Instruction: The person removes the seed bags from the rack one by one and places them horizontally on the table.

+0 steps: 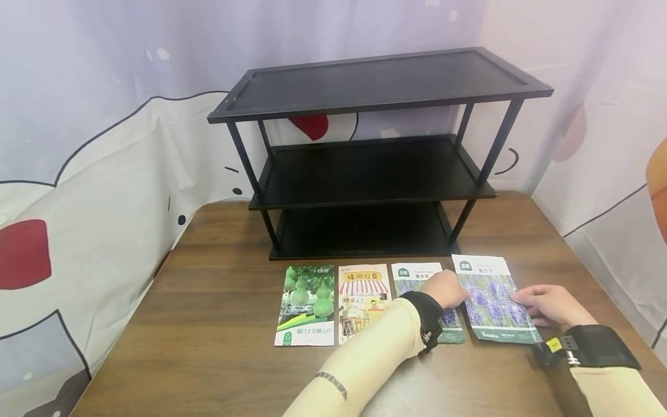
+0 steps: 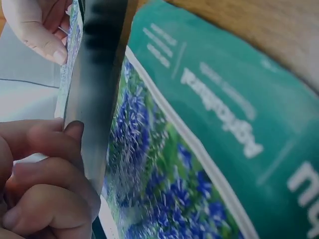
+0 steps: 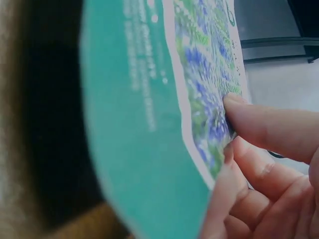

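Both hands hold a lavender seed packet (image 1: pixel 492 298) with a purple flower picture and a green bottom band, tilted up off the table. My left hand (image 1: pixel 445 288) pinches its left edge, fingers curled in the left wrist view. At the right edge, my right hand (image 1: pixel 554 304) grips it between thumb and fingers, as the right wrist view shows. A second lavender packet (image 1: pixel 452 335) lies flat beneath my left hand and wrist, partly covered. Left of it lie a packet with a striped awning drawing (image 1: pixel 363 289) and a green gourd packet (image 1: pixel 307 301).
Behind the packets stands a black three-tier rack (image 1: pixel 372 174), its lowest shelf close to their top edges. Everything rests on a brown wooden table (image 1: pixel 208 341). A printed curtain (image 1: pixel 114 174) hangs around the back and sides.
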Action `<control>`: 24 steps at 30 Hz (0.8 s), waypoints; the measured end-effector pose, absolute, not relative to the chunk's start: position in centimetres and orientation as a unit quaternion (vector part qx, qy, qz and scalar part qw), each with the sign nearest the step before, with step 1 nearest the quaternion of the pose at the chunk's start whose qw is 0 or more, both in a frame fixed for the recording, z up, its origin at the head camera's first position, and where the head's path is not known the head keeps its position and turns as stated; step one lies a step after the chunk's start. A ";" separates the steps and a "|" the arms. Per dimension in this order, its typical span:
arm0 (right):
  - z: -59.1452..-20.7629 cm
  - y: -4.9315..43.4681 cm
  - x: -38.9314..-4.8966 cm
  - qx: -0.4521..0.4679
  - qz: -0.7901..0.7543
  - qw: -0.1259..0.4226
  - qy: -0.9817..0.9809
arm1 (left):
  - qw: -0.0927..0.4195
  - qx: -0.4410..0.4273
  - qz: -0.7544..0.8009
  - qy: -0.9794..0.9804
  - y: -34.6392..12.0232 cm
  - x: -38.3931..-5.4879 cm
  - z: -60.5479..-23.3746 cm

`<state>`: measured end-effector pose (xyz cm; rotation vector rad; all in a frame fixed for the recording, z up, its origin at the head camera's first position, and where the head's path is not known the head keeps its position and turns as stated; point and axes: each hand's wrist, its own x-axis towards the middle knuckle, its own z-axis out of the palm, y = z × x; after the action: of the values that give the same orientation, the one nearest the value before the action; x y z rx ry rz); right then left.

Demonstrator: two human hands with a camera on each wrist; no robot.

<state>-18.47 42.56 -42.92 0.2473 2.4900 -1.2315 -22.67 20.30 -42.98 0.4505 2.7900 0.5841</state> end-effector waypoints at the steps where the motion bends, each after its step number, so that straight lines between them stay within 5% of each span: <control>1: -43.0 42.6 -18.6 0.086 -0.432 0.175 0.880 | 0.126 0.152 0.202 0.959 20.3 -22.7 -43.0; 15: -43.3 41.7 -19.2 0.076 -0.351 0.131 0.924 | 0.142 0.132 0.199 0.960 20.2 -22.7 -43.3; 24: -43.0 41.6 -19.5 0.094 -0.327 0.119 0.933 | 0.150 0.211 0.229 0.938 19.1 -22.3 -42.0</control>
<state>-19.52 41.58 -43.03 0.2749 2.7269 -0.9551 -22.35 19.11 -41.95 0.6070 2.6952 0.6578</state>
